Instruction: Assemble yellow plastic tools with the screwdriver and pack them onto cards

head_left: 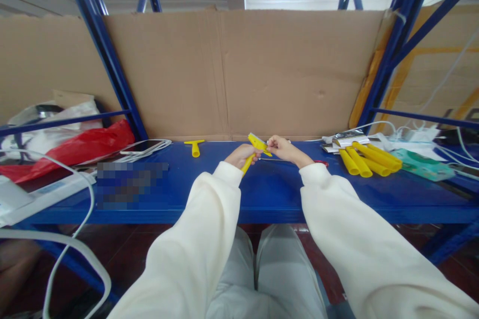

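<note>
My left hand [243, 156] is closed around a yellow scraper [258, 142], its handle pointing down toward me and its wide head tilted up. A pale strip runs along the head's upper edge. The fingers of my right hand [281, 148] are pinched together at the right end of the head; whatever they hold is too small to make out. Beneath my right wrist lies a thin metal rod with a red end [322, 162], perhaps a screwdriver. To the left, a small yellow T-shaped piece [195, 148] rests on the blue tabletop [209, 184].
Several yellow-handled scrapers [368, 159] are piled at right beside a green packet [424, 163] and white cables. At left are a phone [141, 147], a red bag [93, 144] and a white power strip [48, 194]. A cardboard panel [239, 75] stands behind, between blue posts.
</note>
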Tool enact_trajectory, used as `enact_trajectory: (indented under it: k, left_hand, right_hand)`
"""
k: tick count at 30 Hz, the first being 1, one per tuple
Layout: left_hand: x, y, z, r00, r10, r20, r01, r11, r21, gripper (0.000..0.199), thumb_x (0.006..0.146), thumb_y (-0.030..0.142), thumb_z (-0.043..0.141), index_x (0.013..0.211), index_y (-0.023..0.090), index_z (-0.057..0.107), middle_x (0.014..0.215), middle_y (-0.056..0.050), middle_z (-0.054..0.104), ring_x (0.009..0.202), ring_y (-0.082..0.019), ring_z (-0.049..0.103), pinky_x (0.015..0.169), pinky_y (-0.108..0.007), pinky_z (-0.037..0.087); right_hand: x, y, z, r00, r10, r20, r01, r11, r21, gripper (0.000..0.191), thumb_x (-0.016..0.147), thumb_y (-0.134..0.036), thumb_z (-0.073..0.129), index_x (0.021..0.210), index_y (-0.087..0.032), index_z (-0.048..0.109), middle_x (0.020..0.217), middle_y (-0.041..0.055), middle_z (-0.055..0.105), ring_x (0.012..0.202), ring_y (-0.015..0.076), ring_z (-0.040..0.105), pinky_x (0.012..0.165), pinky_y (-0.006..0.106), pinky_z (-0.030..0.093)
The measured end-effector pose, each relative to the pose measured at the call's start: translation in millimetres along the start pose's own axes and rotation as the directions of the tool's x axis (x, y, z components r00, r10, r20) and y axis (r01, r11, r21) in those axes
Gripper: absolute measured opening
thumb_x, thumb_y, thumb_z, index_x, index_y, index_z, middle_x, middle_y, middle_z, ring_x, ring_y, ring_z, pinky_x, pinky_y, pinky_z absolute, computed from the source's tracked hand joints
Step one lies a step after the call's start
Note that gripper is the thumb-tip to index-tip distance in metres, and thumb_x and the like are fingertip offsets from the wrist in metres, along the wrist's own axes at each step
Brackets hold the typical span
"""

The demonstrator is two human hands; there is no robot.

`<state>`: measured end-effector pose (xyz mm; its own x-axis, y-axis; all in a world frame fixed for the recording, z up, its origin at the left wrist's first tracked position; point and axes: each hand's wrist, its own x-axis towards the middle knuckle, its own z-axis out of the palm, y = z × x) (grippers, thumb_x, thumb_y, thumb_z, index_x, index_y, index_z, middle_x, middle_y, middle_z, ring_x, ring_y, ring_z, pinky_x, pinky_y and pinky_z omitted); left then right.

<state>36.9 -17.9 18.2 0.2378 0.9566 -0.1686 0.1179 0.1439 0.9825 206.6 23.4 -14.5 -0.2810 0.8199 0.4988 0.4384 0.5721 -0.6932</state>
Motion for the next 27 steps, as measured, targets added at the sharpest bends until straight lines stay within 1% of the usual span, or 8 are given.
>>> enact_trajectory:
  k: [5,12,21,27]
  left_hand:
    - [1.9,-0.6,-0.1,1.000,-0.006,-0.013,0.006,1.000,0.020,0.024,0.085,0.001,0.056,0.066,0.015,0.052,0.048,0.005,0.046,0.037,-0.005,0.037,0.040,-0.016,0.028]
    - [-3.9,1.1,2.9,1.000,0.019,-0.001,-0.018,0.999,0.038,0.031,0.089,0.001,0.051,0.062,0.015,0.048,0.047,0.005,0.044,0.037,-0.004,0.034,0.039,-0.016,0.025]
    - [-3.1,0.6,1.2,1.000,0.002,0.004,-0.002,1.000,0.001,0.026,0.086,0.001,0.055,0.065,0.015,0.049,0.048,0.006,0.044,0.037,-0.004,0.035,0.040,-0.016,0.026]
    - [-4.2,1.0,1.8,1.000,0.009,0.007,-0.009,1.000,-0.009,0.028,0.089,0.000,0.051,0.065,0.015,0.049,0.046,0.005,0.045,0.036,-0.004,0.034,0.038,-0.015,0.024]
  right_hand:
    - [-0.2,1.8,1.0,1.000,-0.024,0.009,0.025,0.999,-0.027,0.016,0.073,-0.021,0.062,0.076,-0.022,0.046,0.069,-0.0051,0.053,0.067,0.0129,0.052,0.070,0.028,0.048]
    - [-0.8,-1.2,0.9,0.999,-0.024,-0.028,0.024,1.000,-0.008,0.014,0.074,-0.017,0.058,0.081,-0.022,0.047,0.076,-0.0031,0.056,0.072,0.0136,0.056,0.072,0.030,0.050]
    - [-1.6,-1.3,3.4,0.999,-0.042,-0.032,0.042,0.999,0.006,0.014,0.073,-0.017,0.059,0.082,-0.021,0.049,0.079,-0.0020,0.057,0.075,0.0144,0.057,0.077,0.033,0.050]
    - [-0.4,3.3,3.5,0.996,-0.028,-0.084,0.024,0.999,-0.046,0.015,0.073,-0.019,0.063,0.086,-0.020,0.055,0.083,0.0002,0.062,0.075,0.0150,0.057,0.077,0.033,0.051]
